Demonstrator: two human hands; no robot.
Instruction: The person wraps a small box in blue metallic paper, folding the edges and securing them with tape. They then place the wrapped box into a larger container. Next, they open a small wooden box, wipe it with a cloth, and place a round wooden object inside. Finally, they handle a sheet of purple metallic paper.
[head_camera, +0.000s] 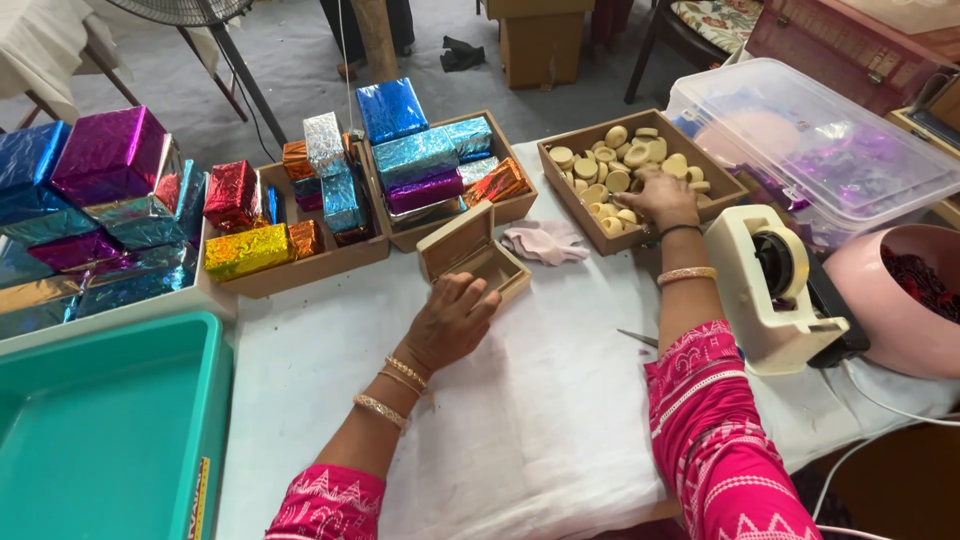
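Resting at the table's middle, the small wooden box stands open, the left hand loosely cupping its near edge. It looks light, stiff, hinge-weak; hold its sides. The right hand closes on pale discs in the far tray.

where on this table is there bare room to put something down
The widest free patch is the white cloth near the person, between the left hand, the right forearm and the teal tray. A smaller strip lies between the small open wooden box and the tape dispenser, apart from a pink rag. The far edge is crowded with trays of foil-wrapped boxes.
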